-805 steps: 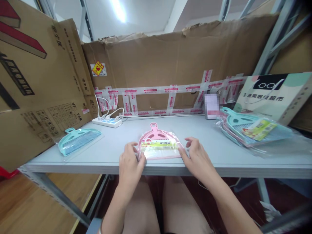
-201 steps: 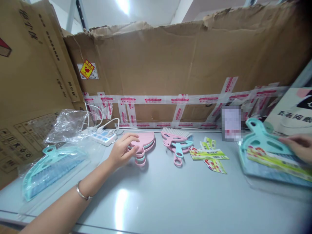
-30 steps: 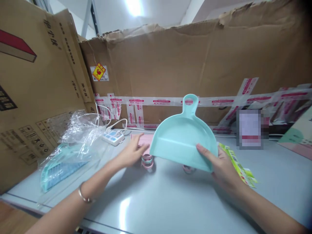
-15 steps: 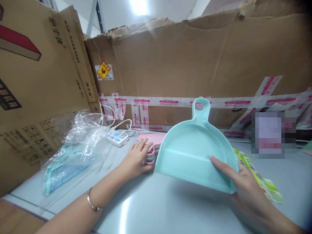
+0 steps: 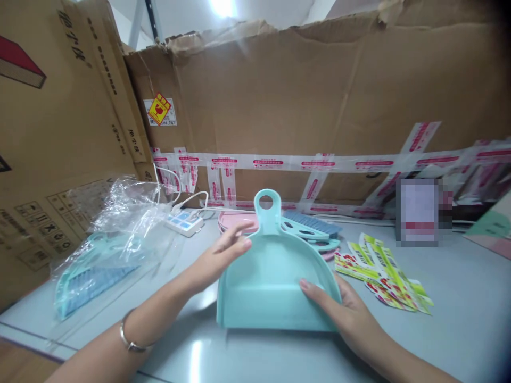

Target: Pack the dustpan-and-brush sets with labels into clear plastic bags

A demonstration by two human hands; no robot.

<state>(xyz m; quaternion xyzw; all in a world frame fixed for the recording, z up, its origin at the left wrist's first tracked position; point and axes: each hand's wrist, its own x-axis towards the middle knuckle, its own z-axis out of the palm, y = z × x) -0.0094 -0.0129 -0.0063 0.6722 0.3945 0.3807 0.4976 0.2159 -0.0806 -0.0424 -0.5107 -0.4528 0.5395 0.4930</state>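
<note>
A turquoise dustpan (image 5: 275, 271) is held above the table, its looped handle pointing away from me. My right hand (image 5: 339, 303) grips its right edge, thumb on the inner face and fingers behind. At the dustpan's upper left, my left hand (image 5: 227, 247) has its fingers stretched out; whether it touches the edge I cannot tell. Behind the dustpan lie pink dustpans (image 5: 235, 221), partly hidden. Turquoise brushes with blue-grey bristles (image 5: 311, 226) lie just right of the handle, with a bit of pink beneath them.
A clear plastic bag (image 5: 120, 213) with a turquoise brush (image 5: 96, 282) lies at the left. Beside it is a white power strip (image 5: 186, 222) with cables. Green-yellow packets (image 5: 383, 271) lie at the right, near a blurred-out object (image 5: 419, 213). Cardboard boxes (image 5: 259, 106) wall off the back and left.
The dustpan has moved left and down in my right hand. My left hand has lifted off the pink things to the dustpan's upper left. The view has turned slightly right.
</note>
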